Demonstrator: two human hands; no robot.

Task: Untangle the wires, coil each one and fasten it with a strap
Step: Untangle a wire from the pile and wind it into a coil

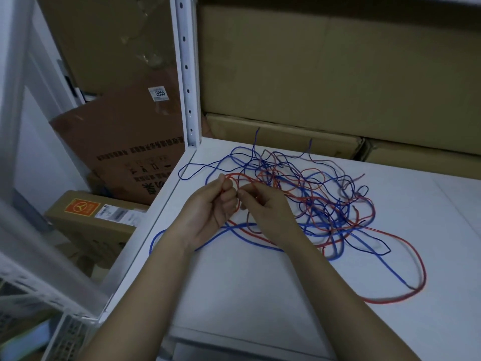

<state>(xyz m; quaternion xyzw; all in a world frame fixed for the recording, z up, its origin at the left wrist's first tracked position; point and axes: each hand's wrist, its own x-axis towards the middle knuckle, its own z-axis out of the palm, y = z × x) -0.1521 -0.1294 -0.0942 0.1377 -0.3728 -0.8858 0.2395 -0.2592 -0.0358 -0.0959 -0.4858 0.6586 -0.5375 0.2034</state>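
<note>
Both grips are pinching a red wire [260, 180]: the left hand [208, 212] and right hand [268, 212] are working it out of the tangle [320, 199] lying on the tabletop [260, 287]. Untangling is under way; next, free this strand before coiling.

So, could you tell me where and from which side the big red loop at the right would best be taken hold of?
Probably at the outer bend of the red wire loop, coming from the right, near side. That stretch lies alone on the white shelf, apart from the tangle, with only one blue wire ending beside it. Both hands already pinch a red strand: left hand, right hand.
</note>
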